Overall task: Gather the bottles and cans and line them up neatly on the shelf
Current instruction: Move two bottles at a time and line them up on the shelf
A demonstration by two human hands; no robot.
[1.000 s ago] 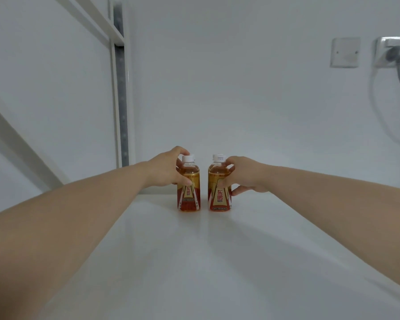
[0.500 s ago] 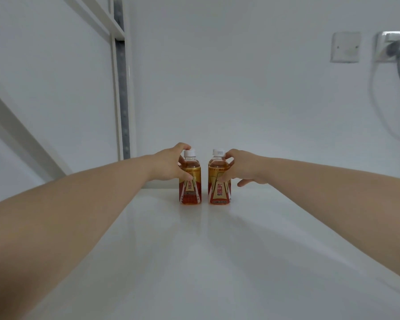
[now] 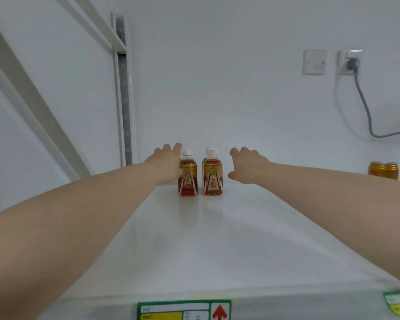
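With two amber drink bottles standing upright at the back of the white shelf (image 3: 194,245), we judge the step in hand to be letting go of them cleanly and turning to the next item. The left bottle (image 3: 188,175) and the right bottle (image 3: 213,174) stand just beside each other with a narrow gap between, labels facing us; a second white cap edge peeks out behind the right one, so another bottle may stand behind it, though we cannot be sure.

To do this well, we should draw both hands straight outward and back, not across the caps, so nothing gets nudged out of line or tipped. The gold can (image 3: 383,170) sits well apart on the far right, partly hidden by our right forearm, and it looks like the next thing to bring in beside the bottles.

Our left hand (image 3: 168,163) is spread open, fingers extended; its palm side lies against or just beside the left bottle's shoulder, and we cannot tell whether it touches. It grasps nothing. Our right hand (image 3: 247,166) is also open with loosely curled fingers, clearly apart from the right bottle and empty.
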